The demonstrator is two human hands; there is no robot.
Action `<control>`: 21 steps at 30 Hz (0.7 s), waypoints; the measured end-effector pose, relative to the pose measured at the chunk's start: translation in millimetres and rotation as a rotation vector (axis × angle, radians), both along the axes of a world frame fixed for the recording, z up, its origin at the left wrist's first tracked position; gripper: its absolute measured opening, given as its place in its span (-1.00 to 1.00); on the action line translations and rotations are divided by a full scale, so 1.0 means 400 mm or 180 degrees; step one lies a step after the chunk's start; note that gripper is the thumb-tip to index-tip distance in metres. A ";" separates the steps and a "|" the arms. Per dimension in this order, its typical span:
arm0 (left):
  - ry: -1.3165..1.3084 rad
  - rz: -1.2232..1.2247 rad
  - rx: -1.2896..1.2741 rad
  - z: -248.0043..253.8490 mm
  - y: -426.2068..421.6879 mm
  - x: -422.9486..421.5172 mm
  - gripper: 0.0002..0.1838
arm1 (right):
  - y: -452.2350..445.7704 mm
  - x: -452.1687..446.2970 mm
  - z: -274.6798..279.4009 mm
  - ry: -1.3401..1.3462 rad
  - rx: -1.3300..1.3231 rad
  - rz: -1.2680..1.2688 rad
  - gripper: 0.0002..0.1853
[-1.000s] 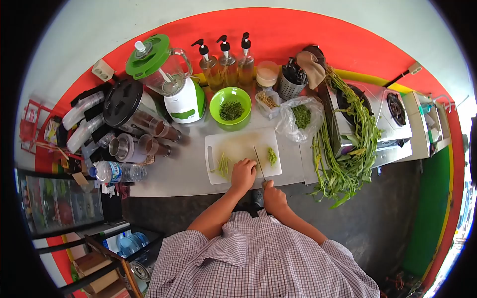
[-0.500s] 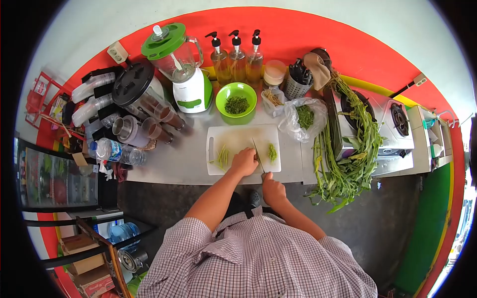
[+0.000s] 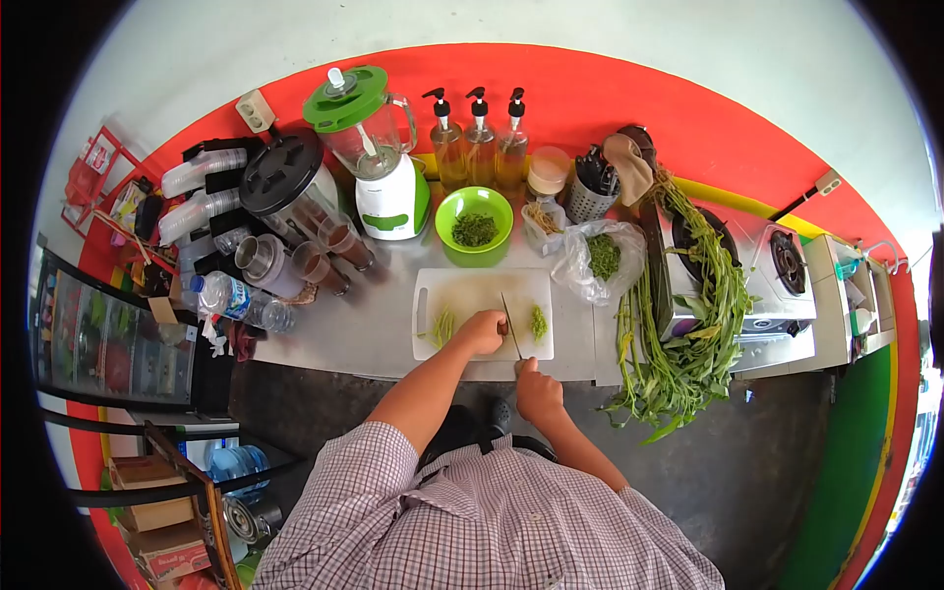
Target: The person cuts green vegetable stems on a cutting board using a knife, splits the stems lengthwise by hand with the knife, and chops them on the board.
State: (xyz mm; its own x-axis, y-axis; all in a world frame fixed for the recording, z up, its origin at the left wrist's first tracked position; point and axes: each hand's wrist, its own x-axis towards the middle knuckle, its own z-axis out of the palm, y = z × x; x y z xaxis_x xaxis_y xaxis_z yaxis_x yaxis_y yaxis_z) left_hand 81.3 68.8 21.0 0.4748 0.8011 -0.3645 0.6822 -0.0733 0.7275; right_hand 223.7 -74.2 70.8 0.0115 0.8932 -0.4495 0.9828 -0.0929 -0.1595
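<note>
A knife (image 3: 510,323) lies across the right half of the white cutting board (image 3: 472,285), its blade angled toward the far side. Its handle is in my right hand (image 3: 538,391), closed at the board's near edge. My left hand (image 3: 485,332) rests on the board just left of the blade, fingers curled; what is under them is hidden. Left of that hand lies a small bunch of green stems (image 3: 442,326). To the right of the knife sits a little heap of cut green pieces (image 3: 538,323).
Behind the board stands a green bowl (image 3: 474,251) with chopped greens. A plastic bag (image 3: 602,261) of greens and long leafy stalks (image 3: 688,334) beside the stove (image 3: 787,256) are on the right. A blender (image 3: 388,197), cups and a water bottle (image 3: 246,303) stand left.
The view has tilted, so the counter appears slightly lower. Both hands stay at the board, with the knife still in the right hand and the left beside the blade.
</note>
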 end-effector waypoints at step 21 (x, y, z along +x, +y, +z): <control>0.0131 -0.0073 0.0176 -0.018 -0.005 -0.002 -0.86 | 0.022 0.008 0.000 0.0090 -0.0196 -0.0072 -0.41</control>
State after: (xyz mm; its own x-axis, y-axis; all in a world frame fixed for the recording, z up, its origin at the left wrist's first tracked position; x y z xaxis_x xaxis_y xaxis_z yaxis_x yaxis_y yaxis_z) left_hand 80.6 66.8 13.8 0.4787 0.8096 -0.3396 0.7092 -0.1285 0.6932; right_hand 227.0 -65.3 70.8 0.0178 0.8636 -0.5039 0.9755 -0.1255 -0.1805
